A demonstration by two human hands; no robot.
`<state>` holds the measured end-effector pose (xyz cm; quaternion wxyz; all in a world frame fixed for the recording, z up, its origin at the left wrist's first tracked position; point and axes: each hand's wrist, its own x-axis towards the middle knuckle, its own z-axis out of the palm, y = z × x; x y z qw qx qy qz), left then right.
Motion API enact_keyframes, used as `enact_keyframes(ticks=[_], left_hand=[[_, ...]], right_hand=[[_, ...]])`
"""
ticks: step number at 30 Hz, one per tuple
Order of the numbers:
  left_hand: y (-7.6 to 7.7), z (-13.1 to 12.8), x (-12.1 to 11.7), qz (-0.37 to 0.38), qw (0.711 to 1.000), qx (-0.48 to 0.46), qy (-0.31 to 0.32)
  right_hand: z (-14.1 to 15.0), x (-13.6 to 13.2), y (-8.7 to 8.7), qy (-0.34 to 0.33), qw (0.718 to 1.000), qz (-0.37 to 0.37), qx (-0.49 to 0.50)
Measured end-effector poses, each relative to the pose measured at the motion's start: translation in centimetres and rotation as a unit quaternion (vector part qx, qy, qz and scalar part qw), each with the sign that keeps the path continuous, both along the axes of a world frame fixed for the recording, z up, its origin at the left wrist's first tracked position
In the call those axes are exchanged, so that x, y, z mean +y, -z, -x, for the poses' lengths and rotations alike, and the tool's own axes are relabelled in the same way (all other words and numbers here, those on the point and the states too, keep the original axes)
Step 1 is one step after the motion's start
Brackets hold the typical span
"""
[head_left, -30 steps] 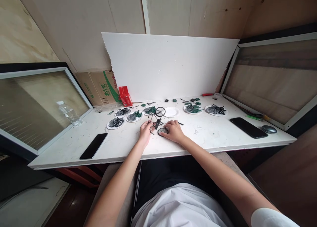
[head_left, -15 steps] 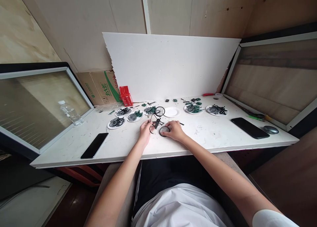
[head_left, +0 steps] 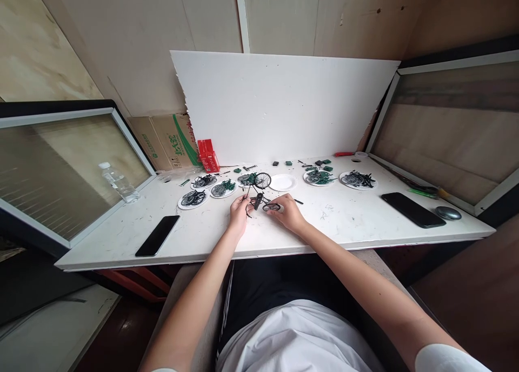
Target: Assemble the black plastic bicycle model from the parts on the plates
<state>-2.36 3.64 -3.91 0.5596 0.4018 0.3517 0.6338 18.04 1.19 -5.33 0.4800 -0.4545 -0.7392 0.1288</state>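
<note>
At the middle of the bench (head_left: 336, 226), near its front edge, we have a small black bicycle frame (head_left: 258, 200) between our two hands, with one spoked wheel (head_left: 263, 180) at its far end. Our left hand (head_left: 238, 215) has its fingers clamped on the frame's left side, a hold that seems to steady such thin parts against twisting. Our right hand (head_left: 290, 214) has its fingers pinched on a second wheel (head_left: 271, 207), tilted nearly flat; gripping it from the right leaves the side facing the frame uncovered. Whether wheel and frame touch, we cannot tell.

The plates of parts curve beyond our hands, probably so either arm can reach them; a white paper plate (head_left: 284, 183) sits just past the frame. The upright white board (head_left: 284, 107) bounds the far side, and the front edge passes under our forearms. Sideways we have more room, out to the left phone (head_left: 157, 236) and the right phone (head_left: 412, 210), though a thin black piece (head_left: 299, 201) lies just beside our right hand.
</note>
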Motion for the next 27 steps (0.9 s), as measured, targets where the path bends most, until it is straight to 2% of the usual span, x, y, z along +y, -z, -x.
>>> enact_keyframes(ticks=[9, 27], left_hand=[[-0.01, -0.1, -0.08, -0.003, 1.0, 0.0, -0.005], [-0.14, -0.19, -0.18, 0.002, 1.0, 0.005, -0.004]], right_hand=[[0.02, -0.01, 0.02, -0.025, 0.999, -0.034, 0.007], [0.26, -0.23, -0.2, -0.015, 0.999, -0.026, 0.028]])
